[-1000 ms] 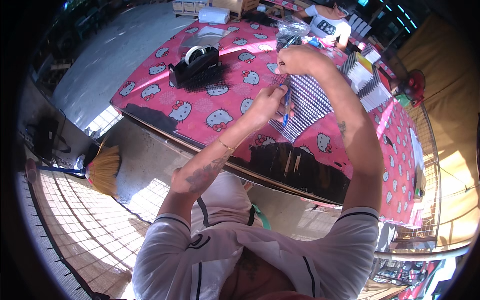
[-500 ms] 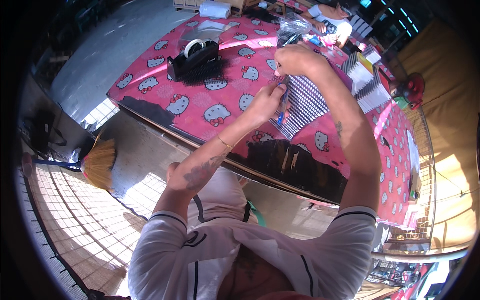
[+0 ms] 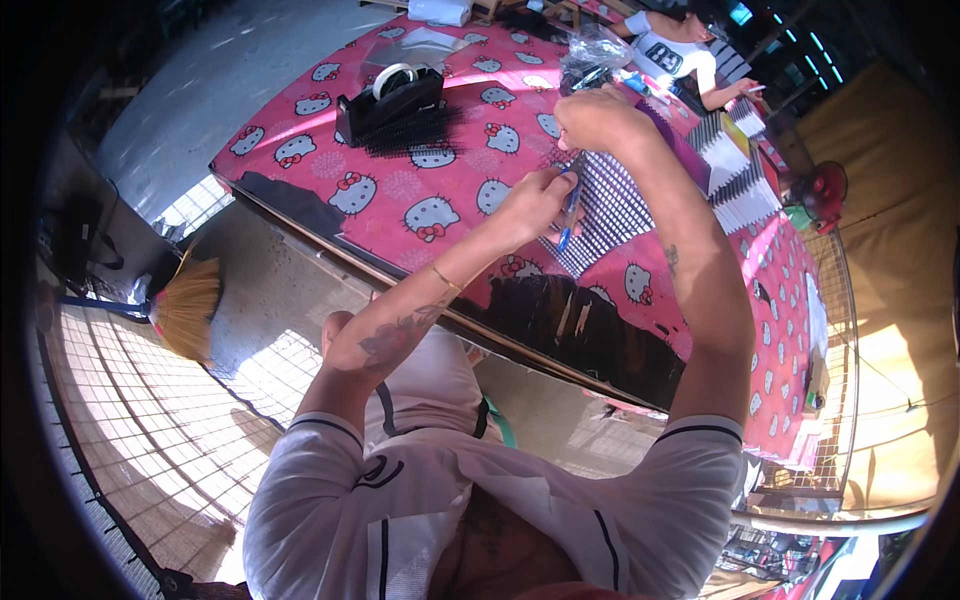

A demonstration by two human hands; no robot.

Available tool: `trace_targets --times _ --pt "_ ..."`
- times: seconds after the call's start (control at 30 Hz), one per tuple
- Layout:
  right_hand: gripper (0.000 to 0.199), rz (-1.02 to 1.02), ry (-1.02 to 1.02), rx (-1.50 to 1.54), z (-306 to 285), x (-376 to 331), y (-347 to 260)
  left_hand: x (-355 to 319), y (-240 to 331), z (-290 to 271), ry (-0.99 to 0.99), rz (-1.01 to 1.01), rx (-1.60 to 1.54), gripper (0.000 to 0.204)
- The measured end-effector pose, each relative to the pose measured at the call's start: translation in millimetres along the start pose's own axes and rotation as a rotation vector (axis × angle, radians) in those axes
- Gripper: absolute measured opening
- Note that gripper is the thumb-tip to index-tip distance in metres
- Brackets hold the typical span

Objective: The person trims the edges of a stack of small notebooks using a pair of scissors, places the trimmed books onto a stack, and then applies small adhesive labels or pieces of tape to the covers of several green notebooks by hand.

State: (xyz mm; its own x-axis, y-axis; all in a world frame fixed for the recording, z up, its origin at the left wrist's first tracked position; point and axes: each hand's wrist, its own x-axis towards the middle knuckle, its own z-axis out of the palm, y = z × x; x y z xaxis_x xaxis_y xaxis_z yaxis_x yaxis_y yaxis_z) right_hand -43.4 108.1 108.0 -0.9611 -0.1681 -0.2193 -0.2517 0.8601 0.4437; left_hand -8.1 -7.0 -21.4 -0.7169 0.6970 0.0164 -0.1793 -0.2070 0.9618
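Observation:
My left hand [image 3: 543, 203] is closed around a slim blue pen-like tool [image 3: 568, 215], which points down toward the table. Just beyond it and to the right, my right hand [image 3: 603, 122] is bent at the wrist with its fingers curled together. Whatever those fingers pinch is hidden. Beneath both hands lies a sheet with a dark and white grid pattern [image 3: 617, 205], partly covered by my right forearm. The pink patterned tablecloth [image 3: 460, 180] spreads around it.
A black tape dispenser [image 3: 385, 112] stands left, beside black comb-like strips [image 3: 425, 135]. Stacked booklets [image 3: 745, 195] sit at right, a clear plastic bag [image 3: 598, 50] behind my hands. A co-worker [image 3: 670, 55] is at the far side. A broom [image 3: 188, 310] is on the left.
The co-worker's arm has moved out to the right, toward the booklets. My hands hold nearly the same pose over the grid sheet, and the whole view has shifted slightly.

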Motion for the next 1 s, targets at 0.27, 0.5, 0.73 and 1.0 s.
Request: trace_targets --times 0.27,0.5,0.73,1.0 --pt "0.026 0.005 -0.006 -0.014 -3 -1 -3 4 3 -2 -0.001 0.017 -0.005 0.037" --pt "0.028 0.011 -0.050 -0.040 -2 2 -6 5 -10 -5 -0.005 0.116 0.081 0.036" --pt "0.029 0.032 -0.001 -0.002 -2 5 -3 -2 -4 -4 -0.044 0.024 0.146 0.037" --pt "0.019 -0.077 0.520 0.067 10 9 -8 -1 -13 -8 0.028 0.006 0.046 0.037"
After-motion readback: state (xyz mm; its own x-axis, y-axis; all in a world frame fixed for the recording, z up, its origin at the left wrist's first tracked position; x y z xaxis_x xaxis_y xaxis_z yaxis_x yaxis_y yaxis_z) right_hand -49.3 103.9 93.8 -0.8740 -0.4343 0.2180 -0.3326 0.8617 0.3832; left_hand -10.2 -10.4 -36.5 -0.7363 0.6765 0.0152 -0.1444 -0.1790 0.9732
